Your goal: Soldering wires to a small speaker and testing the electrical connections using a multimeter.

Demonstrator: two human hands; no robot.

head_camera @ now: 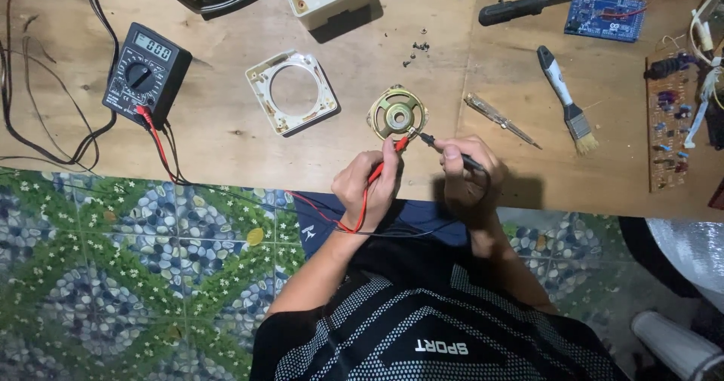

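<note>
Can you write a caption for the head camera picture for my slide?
Left hand holds a red probe, right hand a black probe, against a small round metal speaker.

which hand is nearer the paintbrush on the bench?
Right. The right hand holds the black probe just left of the paintbrush. The left hand, holding the red probe, sits farther left, beyond the right hand.

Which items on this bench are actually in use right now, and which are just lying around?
In use:
- left hand holding red probe
- right hand holding black probe
- round speaker, both probe tips at it
- multimeter, leads plugged in

Lying about:
- white square frame
- paintbrush
- black-handled screwdriver
- blue circuit board
- brown circuit board
- loose screws
</note>
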